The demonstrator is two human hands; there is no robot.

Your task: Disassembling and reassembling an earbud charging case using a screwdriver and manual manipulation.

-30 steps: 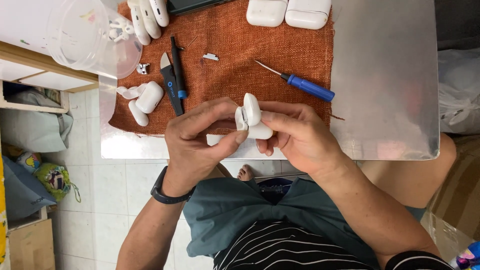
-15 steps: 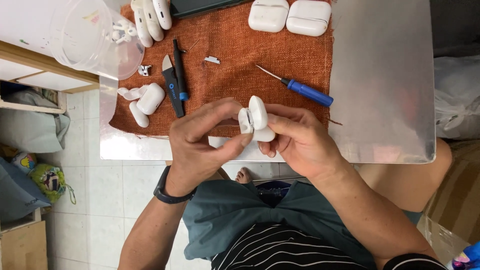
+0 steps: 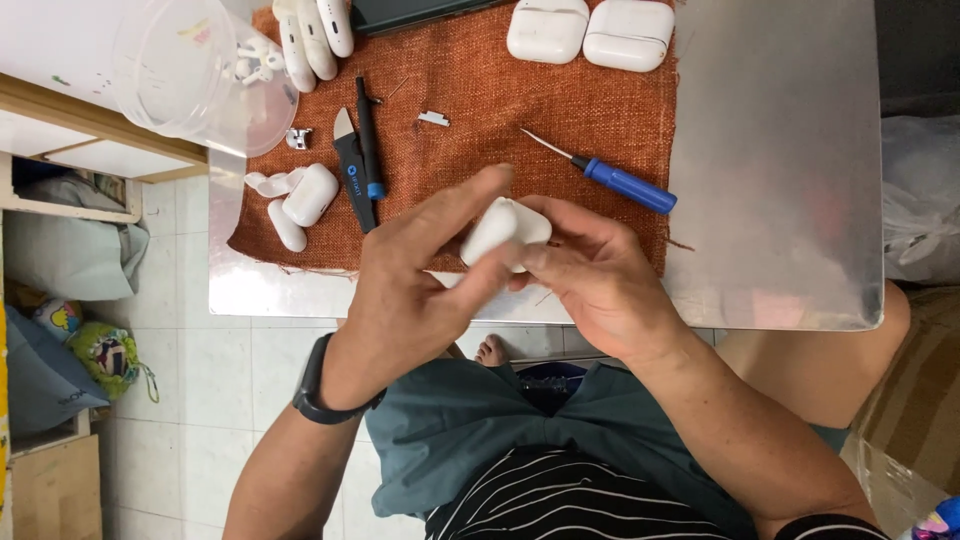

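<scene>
The fingers [image 3: 470, 215] of both hands cover most of the white earbud case [image 3: 503, 228]. The top edge crops the dark tray [image 3: 420, 12] and white cases [image 3: 315, 30].

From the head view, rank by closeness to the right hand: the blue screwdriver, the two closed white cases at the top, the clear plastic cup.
From the right hand:
1. Blue screwdriver, just above it on the cloth.
2. Two white cases, top edge, farther up.
3. Clear plastic cup, far top left.
</scene>
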